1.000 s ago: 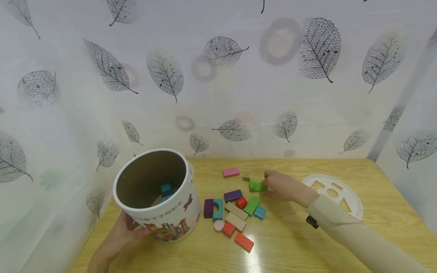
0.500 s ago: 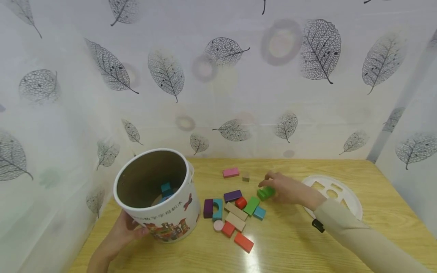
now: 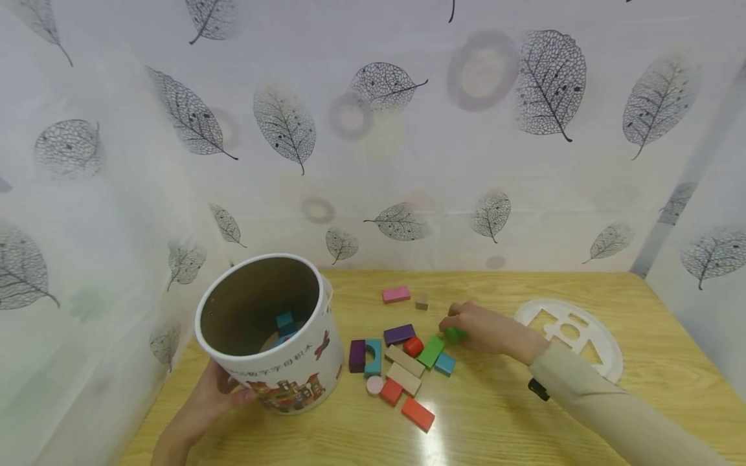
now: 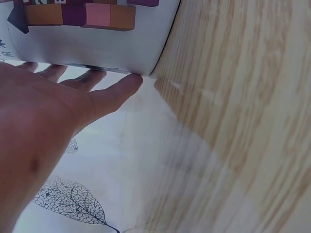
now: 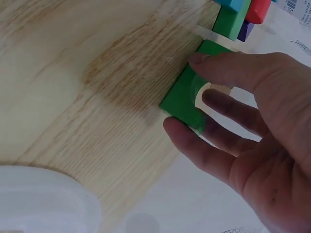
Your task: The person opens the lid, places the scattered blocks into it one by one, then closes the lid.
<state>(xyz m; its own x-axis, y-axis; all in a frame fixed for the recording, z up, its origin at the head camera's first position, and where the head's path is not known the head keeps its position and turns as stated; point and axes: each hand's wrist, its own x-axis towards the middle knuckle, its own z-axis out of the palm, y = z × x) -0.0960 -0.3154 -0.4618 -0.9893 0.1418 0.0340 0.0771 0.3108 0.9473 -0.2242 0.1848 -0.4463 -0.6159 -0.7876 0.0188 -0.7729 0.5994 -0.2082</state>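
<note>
My left hand [image 3: 201,401] presses splayed fingers against the lower part of a white printed bucket [image 3: 303,369] at the table's left. In the left wrist view, the fingers [image 4: 116,94] touch its bottom edge. Inside the bucket, a few blue blocks [image 3: 284,321] show. My right hand [image 3: 484,328] grips a green arch block [image 5: 182,102] on the table between thumb and fingers. In the head view the hand covers most of that block. Left of it lie a flat green block [image 3: 431,352], a light blue block [image 3: 445,364] and a red cylinder [image 3: 413,347].
Several more blocks lie mid-table, among them a red block [image 3: 418,414], a purple block [image 3: 357,356] and a blue arch [image 3: 373,357]. Farther back are a pink block [image 3: 396,295] and a small wooden cube [image 3: 422,301]. A white lid with shaped holes [image 3: 609,346] lies right.
My right hand has drawn the green arch block slightly toward me, loosened its fingers, then closed them on it again. My left hand and the bucket stay in place.
</note>
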